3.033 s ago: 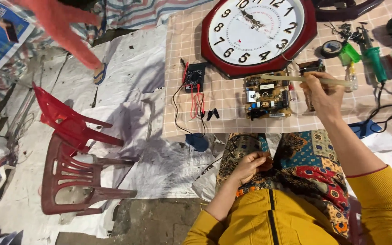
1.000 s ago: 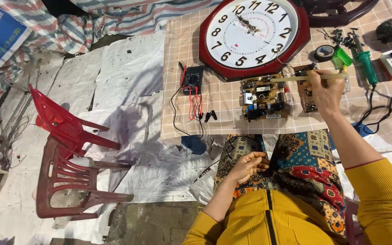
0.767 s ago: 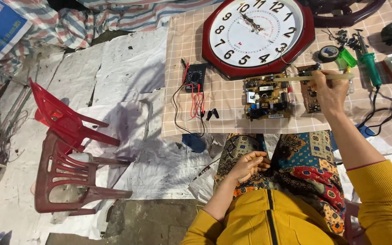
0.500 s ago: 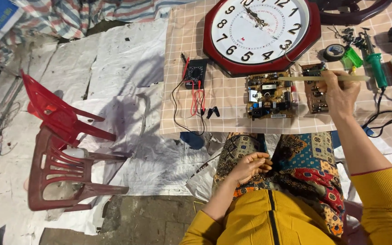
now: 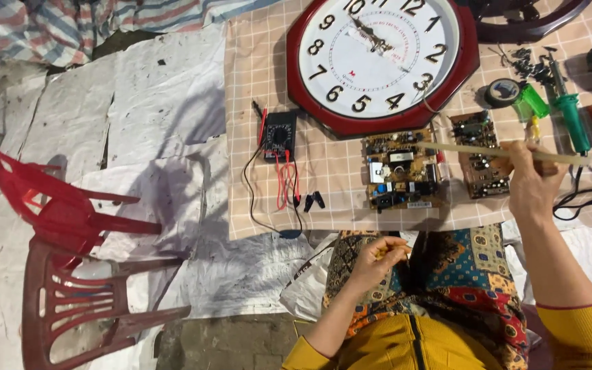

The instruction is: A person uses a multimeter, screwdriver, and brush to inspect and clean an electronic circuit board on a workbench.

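Right hand grasps a thin stick over the circuit board, centre-right; left hand clenched in lap; board work appears ongoing.

A low bench is covered by a checked beige cloth. On it are laid a red-framed octagonal wall clock, a black multimeter with red and black leads, two circuit boards, a roll of black tape, and a green-handled soldering iron.
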